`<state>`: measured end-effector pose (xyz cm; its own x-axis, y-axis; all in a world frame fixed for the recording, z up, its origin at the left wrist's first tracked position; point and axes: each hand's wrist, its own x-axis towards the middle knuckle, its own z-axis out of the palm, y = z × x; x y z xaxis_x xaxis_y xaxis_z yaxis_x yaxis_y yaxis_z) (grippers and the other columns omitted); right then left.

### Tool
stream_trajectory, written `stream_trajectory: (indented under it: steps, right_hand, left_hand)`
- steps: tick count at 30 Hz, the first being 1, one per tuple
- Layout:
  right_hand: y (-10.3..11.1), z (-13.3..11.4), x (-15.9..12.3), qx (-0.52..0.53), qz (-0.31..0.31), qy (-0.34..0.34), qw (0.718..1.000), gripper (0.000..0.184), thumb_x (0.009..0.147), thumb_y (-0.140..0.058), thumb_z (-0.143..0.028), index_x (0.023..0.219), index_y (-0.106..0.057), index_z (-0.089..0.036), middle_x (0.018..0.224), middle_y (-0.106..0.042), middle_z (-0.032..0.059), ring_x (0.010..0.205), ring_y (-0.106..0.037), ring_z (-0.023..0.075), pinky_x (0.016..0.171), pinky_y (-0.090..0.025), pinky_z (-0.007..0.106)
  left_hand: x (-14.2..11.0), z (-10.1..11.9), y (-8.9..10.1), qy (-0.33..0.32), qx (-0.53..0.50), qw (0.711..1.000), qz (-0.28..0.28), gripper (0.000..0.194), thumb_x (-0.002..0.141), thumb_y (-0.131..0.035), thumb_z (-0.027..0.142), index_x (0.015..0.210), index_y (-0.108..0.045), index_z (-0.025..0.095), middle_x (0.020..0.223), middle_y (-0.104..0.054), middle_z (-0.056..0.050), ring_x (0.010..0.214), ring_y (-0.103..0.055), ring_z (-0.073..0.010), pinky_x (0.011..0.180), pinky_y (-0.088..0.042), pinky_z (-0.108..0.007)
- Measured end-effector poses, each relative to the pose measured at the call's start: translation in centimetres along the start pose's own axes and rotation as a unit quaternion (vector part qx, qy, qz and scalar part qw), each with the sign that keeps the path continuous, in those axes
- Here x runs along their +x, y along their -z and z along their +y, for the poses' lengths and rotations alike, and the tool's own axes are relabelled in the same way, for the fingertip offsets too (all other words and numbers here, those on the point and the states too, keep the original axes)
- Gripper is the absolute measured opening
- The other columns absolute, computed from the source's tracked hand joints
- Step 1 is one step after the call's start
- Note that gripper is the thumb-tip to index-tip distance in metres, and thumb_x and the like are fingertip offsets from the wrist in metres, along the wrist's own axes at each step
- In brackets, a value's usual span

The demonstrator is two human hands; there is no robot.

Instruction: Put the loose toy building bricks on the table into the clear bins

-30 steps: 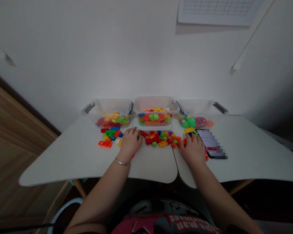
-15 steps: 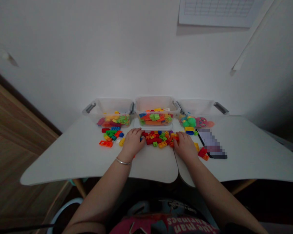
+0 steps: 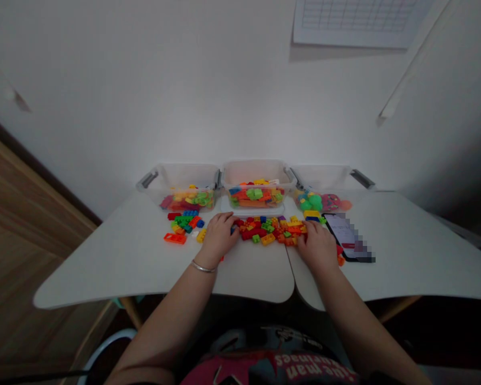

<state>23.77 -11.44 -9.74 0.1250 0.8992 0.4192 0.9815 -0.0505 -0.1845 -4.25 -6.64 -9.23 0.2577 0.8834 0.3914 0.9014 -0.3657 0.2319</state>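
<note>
A heap of toy building bricks [image 3: 253, 233] in red, orange, green and yellow lies between my two hands on the white table. My left hand [image 3: 220, 235] rests at the heap's left edge, fingers stretched forward and thumb apart, with a blue brick [image 3: 233, 229] partly showing beside the thumb. At the right edge, my right hand [image 3: 317, 243] lies with its fingers spread against orange and red bricks [image 3: 292, 239]. The palms hide whatever is under them.
Three clear bins hold toys: a left bin [image 3: 184, 176], a middle bin [image 3: 258, 168] and a right bin [image 3: 324, 176]. Loose bricks [image 3: 182, 221] lie left of my left hand. A phone [image 3: 347, 235] is at right. A seam [image 3: 291, 267] divides the tabletop.
My right hand has shifted right, and more orange and yellow bricks show at the heap's right end. My left hand has stayed nearly in place.
</note>
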Motion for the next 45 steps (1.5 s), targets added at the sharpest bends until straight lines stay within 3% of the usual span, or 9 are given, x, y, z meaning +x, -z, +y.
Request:
stream_trajectory:
  steps: [5,11,18,24,28,33,38,40,45]
  right_hand:
    - [-1.2,0.6,0.5,0.051,-0.028,-0.006,0.998,0.042,0.087,-0.042,-0.020,0.123,-0.061,-0.007,0.117,-0.066,0.0182,0.104,-0.062,0.0299,0.092,-0.047,0.042]
    - [-2.4,1.5,0.9,0.148,0.033,0.007,0.988,0.035,0.087,-0.043,-0.022,0.113,-0.065,-0.014,0.111,-0.067,0.0150,0.102,-0.062,0.0271,0.094,-0.048,0.042]
    - [-2.7,1.2,1.3,0.166,0.059,0.009,0.984,0.034,0.087,-0.047,-0.032,0.111,-0.064,-0.016,0.109,-0.067,0.0144,0.098,-0.061,0.0280,0.089,-0.049,0.043]
    - [-2.0,0.4,1.1,0.143,0.059,-0.035,0.987,0.035,0.085,-0.047,-0.031,0.112,-0.065,-0.019,0.107,-0.069,0.0123,0.098,-0.060,0.0291,0.087,-0.047,0.044]
    - [-1.9,0.9,1.0,0.241,0.065,-0.066,0.966,0.038,0.080,-0.050,-0.034,0.110,-0.066,-0.016,0.104,-0.069,0.0138,0.094,-0.060,0.0281,0.088,-0.048,0.045]
    - [-1.2,1.0,1.3,0.343,0.122,-0.070,0.929,0.036,0.080,-0.054,-0.036,0.109,-0.063,-0.017,0.100,-0.067,0.0098,0.082,-0.059,0.0216,0.082,-0.051,0.042]
    - [1.5,-0.6,4.7,0.415,0.215,-0.035,0.883,0.036,0.080,-0.058,-0.039,0.109,-0.059,-0.019,0.106,-0.062,0.0101,0.090,-0.061,0.0202,0.082,-0.053,0.039]
    - [2.8,-1.6,7.2,0.408,0.238,-0.008,0.881,0.036,0.081,-0.058,-0.039,0.111,-0.057,-0.019,0.108,-0.060,0.0106,0.092,-0.061,0.0200,0.086,-0.053,0.038]
    - [4.7,-4.9,13.9,0.432,0.226,0.058,0.871,0.040,0.087,-0.051,-0.034,0.125,-0.047,-0.023,0.114,-0.056,0.0088,0.090,-0.061,0.0169,0.080,-0.054,0.034]
  left_hand:
    - [0.0,0.0,0.0,0.004,-0.011,1.000,0.003,0.031,0.088,-0.053,0.028,0.114,-0.068,0.021,0.129,-0.063,-0.009,0.120,-0.053,-0.0273,0.107,-0.043,-0.045]
    - [-0.1,0.2,0.3,0.006,-0.015,1.000,0.011,0.029,0.087,-0.055,0.025,0.112,-0.070,0.020,0.127,-0.064,-0.009,0.119,-0.055,-0.0276,0.106,-0.044,-0.046]
    - [-0.2,0.3,0.6,0.010,-0.016,1.000,0.011,0.029,0.087,-0.054,0.024,0.111,-0.070,0.018,0.125,-0.065,-0.010,0.118,-0.056,-0.0268,0.108,-0.044,-0.044]
    - [-0.1,-0.1,0.4,0.005,-0.014,1.000,0.009,0.030,0.088,-0.053,0.025,0.112,-0.070,0.018,0.124,-0.066,-0.009,0.118,-0.056,-0.0270,0.107,-0.044,-0.044]
    - [-0.1,-0.1,0.4,0.007,-0.016,1.000,0.004,0.031,0.088,-0.052,0.026,0.113,-0.069,0.018,0.125,-0.065,-0.009,0.119,-0.055,-0.0272,0.107,-0.043,-0.044]
    - [-0.1,0.1,0.6,0.012,-0.012,1.000,-0.005,0.031,0.088,-0.052,0.026,0.113,-0.069,0.019,0.126,-0.065,-0.009,0.120,-0.054,-0.0272,0.108,-0.043,-0.044]
    - [-0.1,-0.1,0.5,0.002,-0.013,1.000,0.007,0.030,0.088,-0.053,0.027,0.112,-0.069,0.019,0.125,-0.065,-0.010,0.118,-0.055,-0.0271,0.107,-0.044,-0.045]
    - [-0.2,-0.1,0.4,0.000,-0.016,1.000,0.013,0.030,0.088,-0.053,0.027,0.112,-0.069,0.019,0.125,-0.065,-0.009,0.118,-0.055,-0.0273,0.107,-0.044,-0.045]
    - [-0.1,-0.4,-0.1,-0.006,-0.023,0.999,0.023,0.029,0.087,-0.054,0.026,0.111,-0.070,0.021,0.124,-0.066,-0.009,0.117,-0.056,-0.0276,0.105,-0.045,-0.046]
